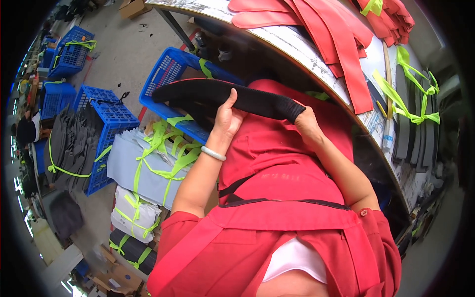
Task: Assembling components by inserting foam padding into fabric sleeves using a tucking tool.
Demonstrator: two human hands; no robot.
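A long black padded fabric strip point(198, 92) stretches across in front of me above my red apron. My left hand point(228, 117) grips its middle, thumb on top and fingers underneath. At the strip's right end, my right hand point(308, 124) is closed around the mesh-textured tip. The strip's left end reaches over a blue plastic basket point(161, 74), in which more dark pieces lie, partly hidden beneath the strip.
On the worktable point(316, 52) at upper right lie red fabric strips point(326, 29) and a tied grey bundle point(418, 114). Left of me stand a tied light-grey stack point(126, 158), a white package point(133, 213), dark-grey bundled pieces point(71, 143) and blue crates point(106, 116).
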